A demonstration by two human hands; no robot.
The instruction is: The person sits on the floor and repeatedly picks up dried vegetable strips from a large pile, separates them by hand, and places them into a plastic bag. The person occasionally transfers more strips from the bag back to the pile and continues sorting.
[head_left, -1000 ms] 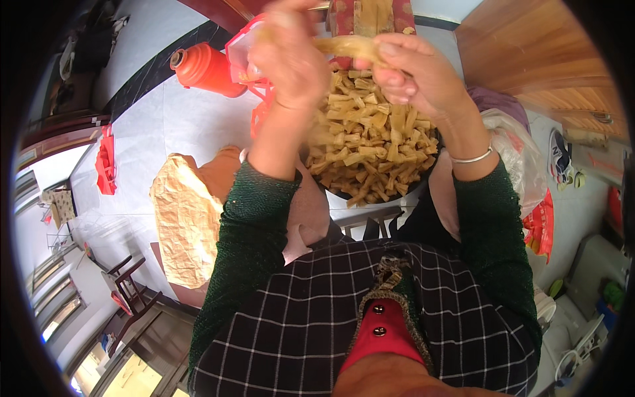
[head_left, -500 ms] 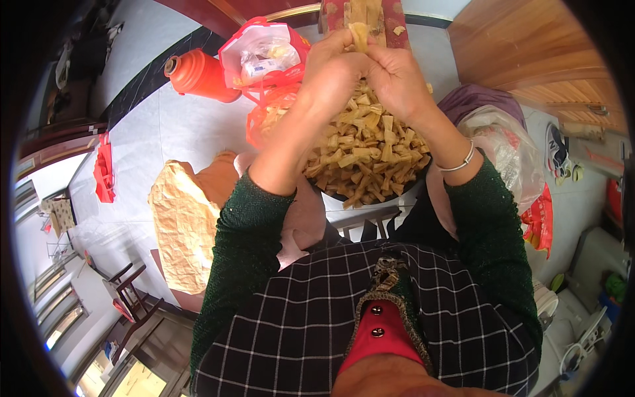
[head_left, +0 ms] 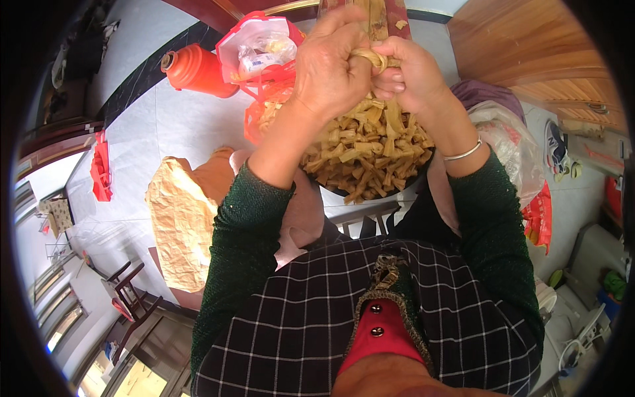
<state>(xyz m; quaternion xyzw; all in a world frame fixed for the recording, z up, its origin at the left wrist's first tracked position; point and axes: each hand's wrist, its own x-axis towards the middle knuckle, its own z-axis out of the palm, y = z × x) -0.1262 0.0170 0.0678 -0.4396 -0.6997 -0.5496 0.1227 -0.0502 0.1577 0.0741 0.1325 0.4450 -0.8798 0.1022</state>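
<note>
Above a heap of tan knotted strips [head_left: 370,149], both hands work on one pliable yellowish strip [head_left: 376,58], bent into a loop. My left hand [head_left: 329,74] is closed round the strip's left side, its back toward me and partly covering the fingers. My right hand [head_left: 418,74] pinches the other side between thumb and fingers. The heap fills a dark round basin [head_left: 387,196] between my knees. Longer flat strips [head_left: 378,23] lie beyond my hands on a red bench [head_left: 399,14]. The pieces look like dried bean-curd skin, though their exact kind is unclear.
At the left stand an orange flask [head_left: 197,70] and a red-rimmed bag [head_left: 228,56] with plastic packs. A crumpled brown paper sack [head_left: 177,225] lies nearer. A clear plastic bag [head_left: 506,155] and a wooden cabinet [head_left: 549,53] are on the right.
Both hands have come slightly nearer to me. The strip, upright between my fingers before, is now curled into a loop, and my left hand has turned over.
</note>
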